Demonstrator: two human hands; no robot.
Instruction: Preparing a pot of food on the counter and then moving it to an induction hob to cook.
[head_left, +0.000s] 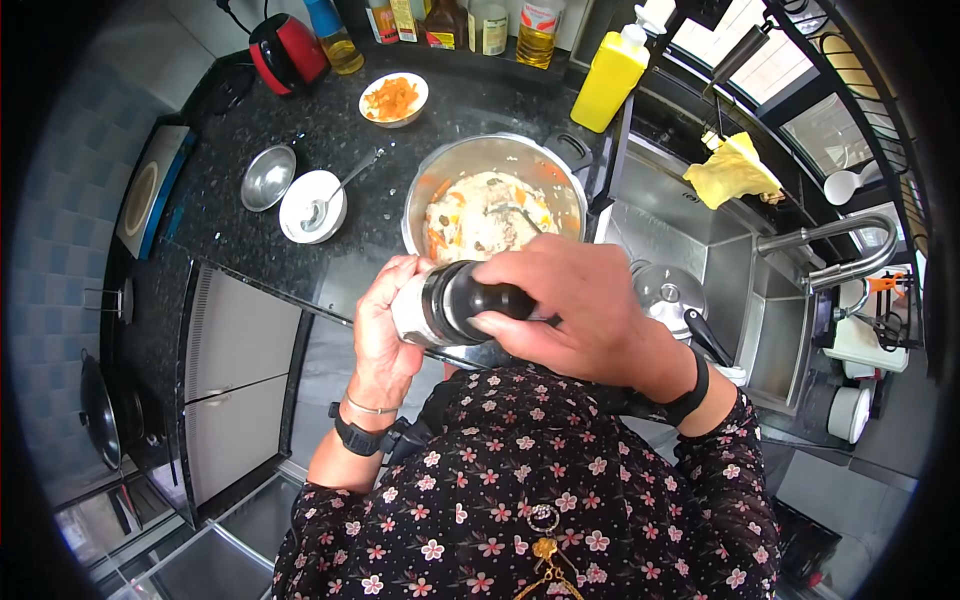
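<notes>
My left hand (386, 322) is wrapped around a pepper grinder (439, 304) with a clear body and a black top, tilted in front of me. The fingers of my right hand (577, 307) grip the grinder's black knob. A spoon-like metal utensil's handle seems to run under my right hand; whether that hand holds it cannot be told. Just beyond both hands stands a large steel pot (491, 199) with pale food and orange carrot pieces in it. To its left are a white bowl (313, 217) with a metal spoon in it and an empty steel bowl (268, 178).
A bowl of chopped orange food (393, 99) stands farther back. Oil bottles, jars and a red kettle (289, 54) line the back of the counter. At the right are a yellow bottle (611, 75), a steel sink (724, 277) with a glass lid inside, and a faucet (832, 240).
</notes>
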